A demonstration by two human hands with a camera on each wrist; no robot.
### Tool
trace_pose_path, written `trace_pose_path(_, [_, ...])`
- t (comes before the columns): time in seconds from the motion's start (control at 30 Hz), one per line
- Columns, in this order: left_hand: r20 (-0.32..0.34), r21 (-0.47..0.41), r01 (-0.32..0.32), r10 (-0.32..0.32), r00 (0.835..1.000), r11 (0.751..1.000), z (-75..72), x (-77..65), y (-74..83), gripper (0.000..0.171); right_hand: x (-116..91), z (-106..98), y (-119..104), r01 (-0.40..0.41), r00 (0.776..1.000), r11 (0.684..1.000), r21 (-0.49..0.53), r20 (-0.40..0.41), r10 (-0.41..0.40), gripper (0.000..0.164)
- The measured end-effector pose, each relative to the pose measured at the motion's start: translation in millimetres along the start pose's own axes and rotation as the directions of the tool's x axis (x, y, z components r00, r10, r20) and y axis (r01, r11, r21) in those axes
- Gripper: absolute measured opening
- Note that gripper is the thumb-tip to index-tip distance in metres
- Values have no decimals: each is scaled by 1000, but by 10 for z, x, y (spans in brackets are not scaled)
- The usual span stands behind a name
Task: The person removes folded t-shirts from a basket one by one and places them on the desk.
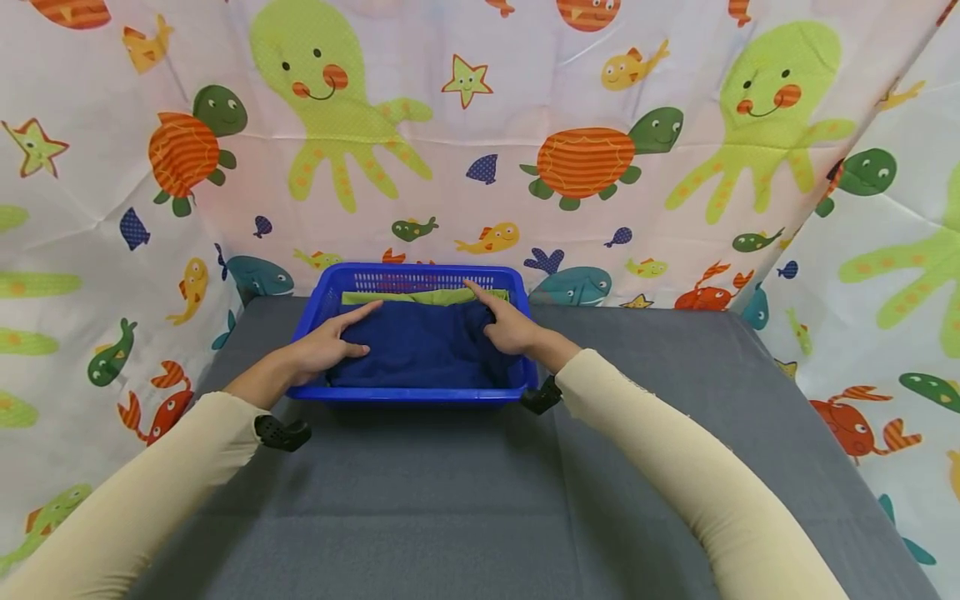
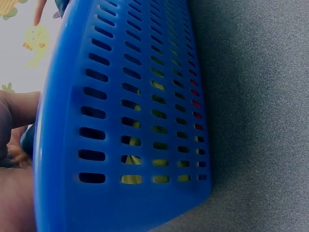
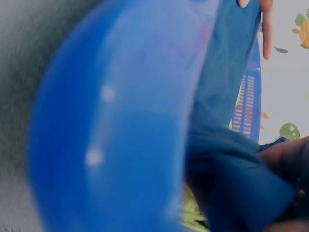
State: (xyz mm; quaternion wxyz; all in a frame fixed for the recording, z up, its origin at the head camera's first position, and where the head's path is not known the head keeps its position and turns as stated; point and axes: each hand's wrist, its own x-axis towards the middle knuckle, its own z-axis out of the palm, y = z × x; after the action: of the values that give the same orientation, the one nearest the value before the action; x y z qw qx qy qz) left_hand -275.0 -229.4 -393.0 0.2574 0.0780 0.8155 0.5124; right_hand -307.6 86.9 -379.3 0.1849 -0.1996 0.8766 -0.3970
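Note:
A folded navy-blue cloth [image 1: 420, 342] lies in a blue plastic basket [image 1: 408, 394], over light-green fabric [image 1: 427, 297]. My left hand [image 1: 324, 343] rests at the cloth's left side, index finger and thumb stretched out across it. At the cloth's right side, my right hand [image 1: 513, 327] touches its edge, with the index finger straight toward the back rim. Up close in the right wrist view, the cloth [image 3: 241, 179] bulges in loose folds beside the right hand [image 3: 289, 159]. The basket's slotted wall [image 2: 116, 116] hides much of the left hand [image 2: 19, 193] in the left wrist view.
The basket stands on a grey cloth-covered table [image 1: 420, 500], near its back edge. Behind and at both sides hangs a white curtain [image 1: 480, 108] printed with sea animals. Yellow-green and red fabric shows through the basket's slots. Black wrist devices [image 1: 282, 433] sit below both hands.

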Motion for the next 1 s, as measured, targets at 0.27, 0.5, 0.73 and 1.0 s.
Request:
trace_pose_path(0.27, [18, -42, 1, 0, 1000, 999, -9, -18, -32, 80, -18, -9, 67, 106, 988, 994, 2, -114, -105, 65])
trace_pose_path(0.5, [33, -45, -2, 4, 999, 999, -7, -37, -23, 79, -32, -21, 133, 68, 987, 996, 61, -149, -58, 47])
trace_pose_path(0.73, [46, -94, 0, 5, 999, 996, -33, -47, -33, 77, -44, -109, 160, 57, 996, 985, 163, -84, -44, 48])
trace_pose_path(1.0, [47, -193, -2, 11, 999, 981, -90, -67, -74, 73, -49, -192, 189, -36, 999, 961, 274, -21, 44, 50])
